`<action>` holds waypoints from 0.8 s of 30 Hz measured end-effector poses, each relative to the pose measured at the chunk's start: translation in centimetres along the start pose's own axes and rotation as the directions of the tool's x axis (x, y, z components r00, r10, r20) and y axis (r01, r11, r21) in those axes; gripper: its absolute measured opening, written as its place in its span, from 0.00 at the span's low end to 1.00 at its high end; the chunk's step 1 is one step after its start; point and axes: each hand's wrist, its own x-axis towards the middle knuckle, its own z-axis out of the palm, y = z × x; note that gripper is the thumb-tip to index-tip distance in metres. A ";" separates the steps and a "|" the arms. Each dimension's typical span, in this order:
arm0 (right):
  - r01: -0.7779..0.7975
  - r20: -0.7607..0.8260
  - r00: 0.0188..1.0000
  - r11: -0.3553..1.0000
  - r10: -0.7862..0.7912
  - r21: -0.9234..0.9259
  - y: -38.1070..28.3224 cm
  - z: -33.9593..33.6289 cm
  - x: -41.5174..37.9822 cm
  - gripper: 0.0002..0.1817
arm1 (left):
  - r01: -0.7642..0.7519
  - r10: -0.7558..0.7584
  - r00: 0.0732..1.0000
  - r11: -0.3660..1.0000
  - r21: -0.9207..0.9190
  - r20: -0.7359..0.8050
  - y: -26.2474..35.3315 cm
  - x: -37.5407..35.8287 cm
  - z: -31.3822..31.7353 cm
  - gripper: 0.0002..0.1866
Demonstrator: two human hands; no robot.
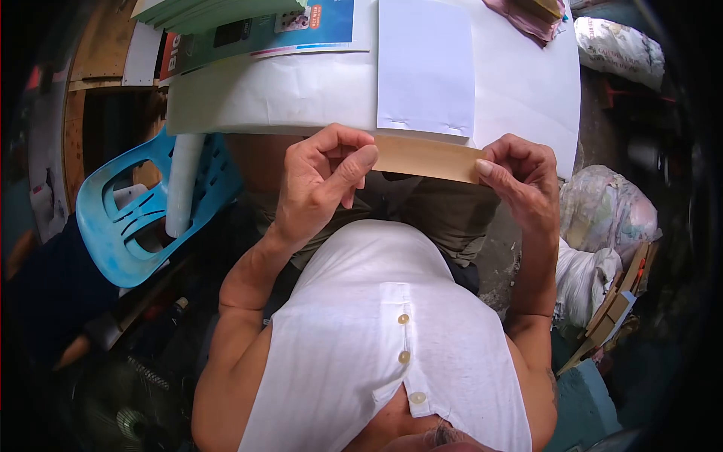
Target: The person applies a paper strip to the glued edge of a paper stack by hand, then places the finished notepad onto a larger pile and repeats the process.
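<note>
A strip of brown tape or paper [427, 159] is stretched between my two hands, just off the table's near edge. My left hand [329, 175] pinches its left end between thumb and fingers. At the right end, my right hand [520, 175] grips the strip with the thumb on top. Directly beyond the strip lies a white paper pad [425, 68], with what look like staples along its near edge. The pad rests on the white-covered table [271, 98].
Green-edged papers [211, 13] and a printed blue sheet [324, 26] lie at the table's far left. Pink cloth or paper [527, 19] sits far right. A blue plastic chair [124, 218] holds a white roll [184, 184]. Plastic bags [606, 211] stand at right.
</note>
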 end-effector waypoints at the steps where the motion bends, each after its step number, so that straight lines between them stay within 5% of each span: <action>1: -0.008 -0.009 1.000 1.000 0.008 0.000 0.0 0.2 0.2 0.08 | 0.033 -0.037 0.997 0.998 -0.049 -0.074 0.1 0.2 0.5 0.07; 24: -0.109 -0.255 0.962 0.994 0.099 -0.024 0.2 2.7 1.0 0.09 | 0.201 -0.176 0.962 0.974 0.108 -0.209 1.0 1.6 1.0 0.07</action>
